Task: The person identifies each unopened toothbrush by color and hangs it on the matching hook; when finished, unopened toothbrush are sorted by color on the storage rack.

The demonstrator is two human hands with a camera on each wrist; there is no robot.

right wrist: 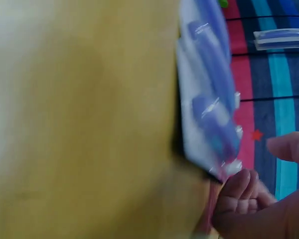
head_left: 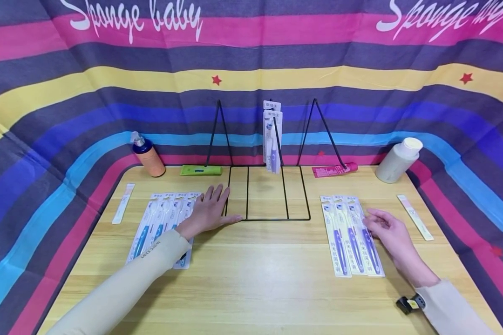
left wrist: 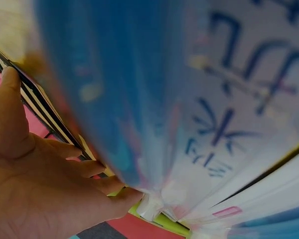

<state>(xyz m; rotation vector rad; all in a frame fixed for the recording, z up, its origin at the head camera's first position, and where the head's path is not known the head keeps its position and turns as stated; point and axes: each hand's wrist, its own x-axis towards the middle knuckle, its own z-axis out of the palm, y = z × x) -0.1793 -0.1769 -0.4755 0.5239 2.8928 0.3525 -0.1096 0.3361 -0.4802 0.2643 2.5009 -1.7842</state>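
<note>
Purple toothbrush packs lie in a row at four o'clock on the wooden table; the right hand rests at their outer edge, fingers loosely bent, seemingly touching the nearest pack without gripping it; blue toothbrush packs lie at eight o'clock under the left hand, whose straight, spread fingers press flat beside the black wire rack.
</note>
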